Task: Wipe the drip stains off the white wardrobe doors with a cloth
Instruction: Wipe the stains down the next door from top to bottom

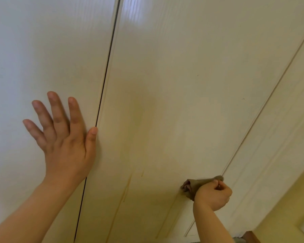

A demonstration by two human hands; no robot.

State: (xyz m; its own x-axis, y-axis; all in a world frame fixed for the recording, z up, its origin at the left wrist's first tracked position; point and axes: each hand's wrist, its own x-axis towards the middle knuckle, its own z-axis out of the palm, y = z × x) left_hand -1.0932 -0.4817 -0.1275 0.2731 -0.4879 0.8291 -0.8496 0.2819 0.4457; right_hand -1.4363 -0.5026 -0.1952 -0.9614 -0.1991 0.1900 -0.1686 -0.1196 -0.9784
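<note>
Head view: cloth (pixel 191 186) bunched in right hand (pixel 213 195), grip closed round it, pressed low on middle door (pixel 174 85). Left hand (pixel 67 137) laid flat, open, on left door (pixel 42 50). Yellowish drip stains (pixel 127 188) near cloth not yet wiped; plenty judged left tbh.

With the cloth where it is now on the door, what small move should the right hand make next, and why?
Probably slide the cloth leftward along the middle door. The right hand grips it bunched against the panel, while the brownish drip streaks run down the door to its left, not yet under the cloth. The left hand lies flat on the neighbouring door.
</note>
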